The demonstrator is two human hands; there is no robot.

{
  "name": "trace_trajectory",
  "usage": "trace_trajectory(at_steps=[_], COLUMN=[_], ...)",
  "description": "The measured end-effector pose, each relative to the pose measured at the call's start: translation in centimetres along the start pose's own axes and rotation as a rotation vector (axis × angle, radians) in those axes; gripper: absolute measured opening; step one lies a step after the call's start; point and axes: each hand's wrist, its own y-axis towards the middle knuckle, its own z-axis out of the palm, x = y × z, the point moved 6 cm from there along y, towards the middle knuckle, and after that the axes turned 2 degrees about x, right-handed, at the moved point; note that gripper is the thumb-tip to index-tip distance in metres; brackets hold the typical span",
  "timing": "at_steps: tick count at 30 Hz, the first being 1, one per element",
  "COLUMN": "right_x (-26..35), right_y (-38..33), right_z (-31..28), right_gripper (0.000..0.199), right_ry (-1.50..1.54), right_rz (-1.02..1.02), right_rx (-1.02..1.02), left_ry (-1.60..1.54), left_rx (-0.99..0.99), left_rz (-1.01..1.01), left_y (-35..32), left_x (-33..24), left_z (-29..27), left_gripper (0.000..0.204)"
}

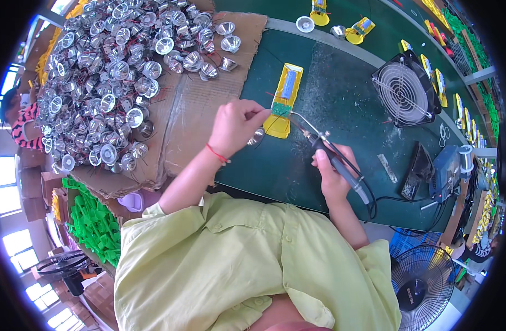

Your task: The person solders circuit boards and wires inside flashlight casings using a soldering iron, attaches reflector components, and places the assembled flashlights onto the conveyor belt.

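Note:
On the green bench lies a yellow plastic housing with a blue cylindrical battery, a small green circuit board and thin red wires. My left hand pinches thumb and fingers together at the board's left edge; what is between the fingertips is too small to make out. A silvery reflector cup sits just beside that hand, partly covered by it. My right hand grips a soldering iron by its handle. The iron's bent metal tip reaches the board's right side.
A big heap of reflector cups covers cardboard at left. A square metal-grilled fan stands at right, near a soldering station and a black tray. More yellow housings line the far strip. The iron's cable trails right.

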Motion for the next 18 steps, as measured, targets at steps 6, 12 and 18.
trace_trajectory(at_steps=[6, 12, 18], right_x=[-0.5, -1.1, -0.6], right_y=[0.7, 0.9, 0.7], right_z=[1.2, 1.6, 1.1], right_gripper=[0.018, 0.018, 0.019], right_ry=[0.041, 0.056, 0.137], right_rz=[0.015, 0.075, 0.143], right_rx=[-0.040, -0.008, -0.081], left_ry=[0.012, -0.002, -0.046], left_rx=[-0.134, -0.107, -0.122], left_rz=[0.173, 0.130, 0.104], left_y=[-0.4, -0.3, -0.1], left_x=[-0.1, 0.2, 0.2], left_z=[1.5, 1.6, 1.6], left_gripper=[0.013, 0.014, 0.014])
